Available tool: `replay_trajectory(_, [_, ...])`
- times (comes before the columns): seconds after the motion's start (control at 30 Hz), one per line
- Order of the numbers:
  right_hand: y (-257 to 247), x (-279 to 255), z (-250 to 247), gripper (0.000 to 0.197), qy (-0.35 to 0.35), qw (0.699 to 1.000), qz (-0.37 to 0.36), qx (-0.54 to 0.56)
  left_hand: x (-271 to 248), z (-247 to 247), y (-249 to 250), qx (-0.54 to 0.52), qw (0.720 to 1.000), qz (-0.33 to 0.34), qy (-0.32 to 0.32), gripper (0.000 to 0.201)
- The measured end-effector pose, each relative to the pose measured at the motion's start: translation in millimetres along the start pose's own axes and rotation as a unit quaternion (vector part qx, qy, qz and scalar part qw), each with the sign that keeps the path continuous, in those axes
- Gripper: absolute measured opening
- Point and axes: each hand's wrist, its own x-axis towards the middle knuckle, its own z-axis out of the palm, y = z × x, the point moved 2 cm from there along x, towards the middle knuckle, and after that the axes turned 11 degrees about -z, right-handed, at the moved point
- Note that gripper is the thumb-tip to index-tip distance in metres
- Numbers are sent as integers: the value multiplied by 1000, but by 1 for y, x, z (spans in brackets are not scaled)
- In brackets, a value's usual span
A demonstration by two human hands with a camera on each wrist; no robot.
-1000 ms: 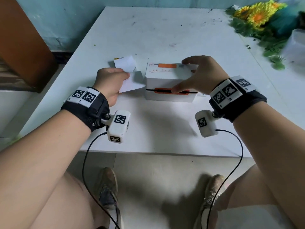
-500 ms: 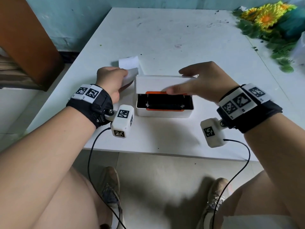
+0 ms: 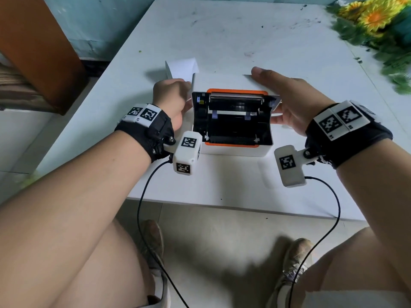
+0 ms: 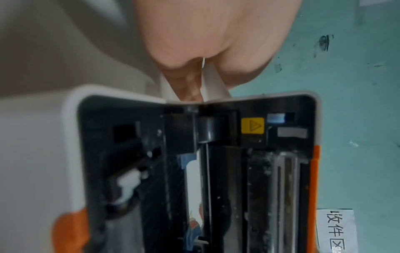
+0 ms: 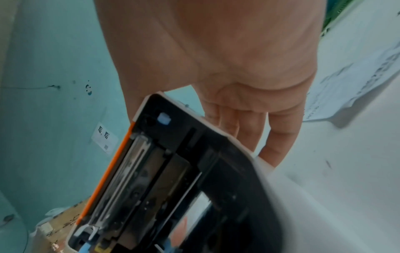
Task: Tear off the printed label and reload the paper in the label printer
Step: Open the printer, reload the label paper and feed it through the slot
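Observation:
The white label printer (image 3: 233,150) with orange trim sits on the white table (image 3: 244,30), its lid (image 3: 222,82) swung up and back. The black paper bay is exposed and I see no roll in it. My right hand (image 3: 289,101) holds the lid's right edge, thumb on one side and fingers (image 5: 249,130) behind the lid (image 5: 216,137). My left hand (image 3: 173,96) is against the printer's left side and pinches a white label (image 4: 211,80) between its fingers. A curled white sheet (image 3: 182,67) shows just beyond that hand.
Artificial sunflowers (image 3: 375,18) lie at the table's back right. Brown wooden furniture (image 3: 33,41) stands off the left edge. A printed paper (image 5: 357,82) lies on the table right of the printer. The table's front edge is close to the printer.
My right hand has swung the lid from shut to fully open. The left hand kept the label and stayed beside the printer's left side.

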Motion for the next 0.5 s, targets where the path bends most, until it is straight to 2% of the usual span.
replay_trajectory(0.07, [-1,0,0,57,-11,1000,5,10,4,1,1,-1,1000,-8,-4,15])
replay_trajectory(0.2, [-1,4,-3,56,-24,999,4,23,28,-2,-9,12,998,-46,-51,42])
replay_trajectory(0.33, [0,8,-4,56,-33,999,5,39,-6,5,-2,37,985,-89,-143,58])
replay_trajectory(0.43, [0,10,-5,59,-43,997,15,58,-10,12,-1,10,965,-102,-241,30])
replay_trajectory(0.5, [1,10,-4,58,-50,996,21,70,-15,13,1,-2,957,-126,-263,25])
